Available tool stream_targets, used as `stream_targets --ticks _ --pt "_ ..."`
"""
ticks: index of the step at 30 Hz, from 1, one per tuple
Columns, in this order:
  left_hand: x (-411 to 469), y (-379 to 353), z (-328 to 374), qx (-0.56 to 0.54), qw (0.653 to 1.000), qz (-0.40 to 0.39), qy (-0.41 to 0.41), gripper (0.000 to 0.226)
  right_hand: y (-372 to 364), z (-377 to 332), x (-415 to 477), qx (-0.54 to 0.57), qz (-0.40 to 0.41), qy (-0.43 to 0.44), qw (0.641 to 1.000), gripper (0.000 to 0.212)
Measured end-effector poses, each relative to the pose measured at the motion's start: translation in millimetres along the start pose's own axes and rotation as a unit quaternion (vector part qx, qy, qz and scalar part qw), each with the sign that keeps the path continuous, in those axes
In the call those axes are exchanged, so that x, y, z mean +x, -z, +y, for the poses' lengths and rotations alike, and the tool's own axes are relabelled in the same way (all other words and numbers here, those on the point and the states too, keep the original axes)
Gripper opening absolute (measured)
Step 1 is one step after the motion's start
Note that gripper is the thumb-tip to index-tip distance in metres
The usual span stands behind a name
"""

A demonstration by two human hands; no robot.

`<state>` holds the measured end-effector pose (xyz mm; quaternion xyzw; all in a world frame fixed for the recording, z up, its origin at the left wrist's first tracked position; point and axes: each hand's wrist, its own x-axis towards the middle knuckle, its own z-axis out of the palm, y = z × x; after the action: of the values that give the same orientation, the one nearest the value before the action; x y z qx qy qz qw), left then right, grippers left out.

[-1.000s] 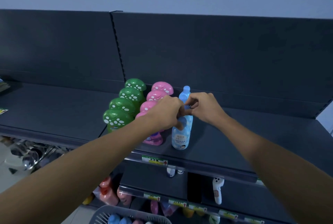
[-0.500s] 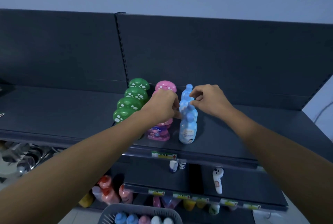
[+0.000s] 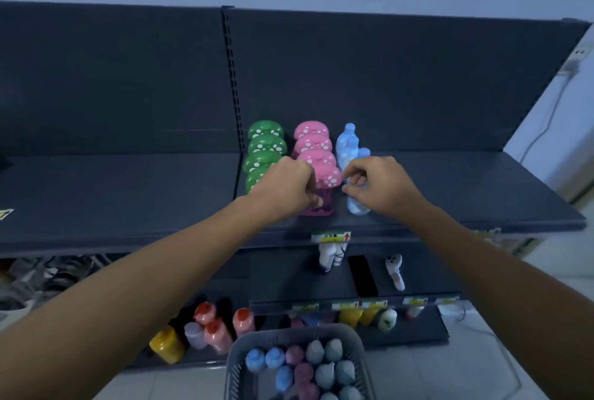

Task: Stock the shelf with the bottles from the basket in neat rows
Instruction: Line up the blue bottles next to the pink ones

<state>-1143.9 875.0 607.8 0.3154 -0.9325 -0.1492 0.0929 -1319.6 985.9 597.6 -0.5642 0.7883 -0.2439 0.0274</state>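
While the shelf [image 3: 450,194] is being filled in front-to-back rows, the basket [image 3: 238,351] is being kept near and below, many bottles inside. The front pink bottle [image 3: 324,189] is being gripped by the left hand [image 3: 286,187] and the front blue bottle [image 3: 355,205] pinched by the right hand [image 3: 379,186], seemingly for alignment.

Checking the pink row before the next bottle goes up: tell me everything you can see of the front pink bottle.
The front pink bottle stands upright at the front of the pink row, near the shelf edge. It has a glossy pink mushroom-shaped cap with white spots and a translucent pink-purple body that looks plastic. The left hand holds its body from the left, hiding part of it. The right hand is beside it on the blue bottle.
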Motion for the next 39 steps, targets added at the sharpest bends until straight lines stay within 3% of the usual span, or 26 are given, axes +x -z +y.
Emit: stream_targets --ticks 14,23,27,34,39 --pt "-75.4 -106.0 -89.4 -0.013 0.989 -0.126 0.076 0.028 -128.7 -16.3 -67.7 -0.026 -0.164 -0.003 0.986 0.021" --pt "-120.9 -227.3 -131.8 0.007 0.964 -0.221 0.15 0.028 -243.4 12.4 -115.3 0.018 -0.259 -0.05 0.964 0.018" --pt "-146.5 -287.1 -149.1 -0.003 0.951 -0.274 0.14 0.024 -304.1 34.5 -148.5 0.017 -0.291 -0.061 0.955 0.021" --pt "-170.7 -376.0 -173.6 0.057 0.949 -0.257 0.175 0.031 -413.7 59.5 -204.5 -0.004 -0.328 -0.044 0.943 0.029" --pt "-164.4 -417.4 -190.3 0.113 0.953 -0.219 0.176 0.035 -459.3 67.6 -212.5 -0.054 -0.359 0.038 0.931 0.042"
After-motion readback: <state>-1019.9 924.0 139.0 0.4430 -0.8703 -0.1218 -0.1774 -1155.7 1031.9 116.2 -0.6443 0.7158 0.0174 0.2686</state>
